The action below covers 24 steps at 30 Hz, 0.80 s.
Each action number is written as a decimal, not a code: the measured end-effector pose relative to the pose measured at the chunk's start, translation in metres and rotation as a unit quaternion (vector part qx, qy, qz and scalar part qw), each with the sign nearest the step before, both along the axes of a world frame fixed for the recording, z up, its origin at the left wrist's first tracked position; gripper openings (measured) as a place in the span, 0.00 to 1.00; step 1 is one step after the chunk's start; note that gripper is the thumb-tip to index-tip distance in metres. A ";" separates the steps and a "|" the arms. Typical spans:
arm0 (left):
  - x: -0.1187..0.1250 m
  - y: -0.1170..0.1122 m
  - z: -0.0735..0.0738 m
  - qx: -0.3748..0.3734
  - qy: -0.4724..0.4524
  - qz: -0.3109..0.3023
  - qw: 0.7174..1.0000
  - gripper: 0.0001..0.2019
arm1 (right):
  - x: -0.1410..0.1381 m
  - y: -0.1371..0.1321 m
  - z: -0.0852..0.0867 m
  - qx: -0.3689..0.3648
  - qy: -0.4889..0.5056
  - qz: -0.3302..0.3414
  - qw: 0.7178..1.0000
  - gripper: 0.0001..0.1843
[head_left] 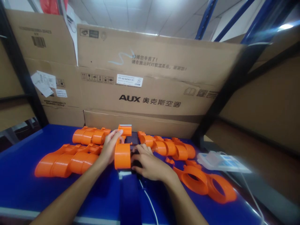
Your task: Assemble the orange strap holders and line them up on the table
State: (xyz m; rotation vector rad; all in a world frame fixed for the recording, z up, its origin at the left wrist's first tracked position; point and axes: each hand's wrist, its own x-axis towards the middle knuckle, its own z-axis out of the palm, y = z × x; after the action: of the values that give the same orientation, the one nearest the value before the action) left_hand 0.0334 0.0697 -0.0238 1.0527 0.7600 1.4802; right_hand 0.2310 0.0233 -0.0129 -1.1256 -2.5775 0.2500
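Near the middle of the blue table, my left hand is closed on an orange plastic ring-shaped part, with the thumb along its upper end. The ring stands with its curved outer wall toward me. A grey strip tops its far upper section. My right hand is at the ring's right side, fingers curled around something dark that they mostly hide. Just beyond my hands lies a flat black rectangular object. From beneath my right hand a white cable runs toward me.
Orange parts stand in rows at left and at right. Two more orange rings lie nearer at right, beside a white tray-like object. A printed cardboard panel closes off the back, with dark posts at the sides.
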 end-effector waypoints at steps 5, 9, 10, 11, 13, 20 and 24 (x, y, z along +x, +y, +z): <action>0.001 -0.002 -0.003 0.017 0.012 -0.013 1.000 0.18 | 0.006 0.002 0.012 0.017 0.127 -0.036 0.991 0.09; 0.005 -0.004 -0.008 0.048 0.075 -0.021 0.996 0.17 | 0.013 0.010 0.017 0.086 0.251 -0.121 0.957 0.12; 0.006 -0.004 -0.008 0.054 0.092 -0.030 0.994 0.17 | 0.014 0.011 0.017 0.106 0.272 -0.135 0.947 0.13; 0.008 -0.005 -0.009 0.058 0.107 -0.043 0.992 0.17 | 0.015 0.012 0.017 0.122 0.289 -0.143 0.939 0.13; 0.011 -0.006 -0.009 0.062 0.129 -0.080 0.987 0.18 | 0.015 0.012 0.017 0.139 0.306 -0.144 0.931 0.13; 0.014 -0.007 -0.014 0.072 0.172 -0.133 0.973 0.20 | 0.007 0.008 0.016 0.171 0.314 -0.094 0.929 0.11; 0.013 -0.005 -0.015 0.077 0.177 -0.140 0.971 0.20 | 0.004 0.009 0.013 0.184 0.292 -0.090 0.934 0.11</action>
State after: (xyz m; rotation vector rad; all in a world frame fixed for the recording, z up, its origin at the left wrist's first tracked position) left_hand 0.0467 0.0644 -0.0393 1.5038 0.7139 1.1362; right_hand 0.2351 0.0322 0.0001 -0.9571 -1.8855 0.0395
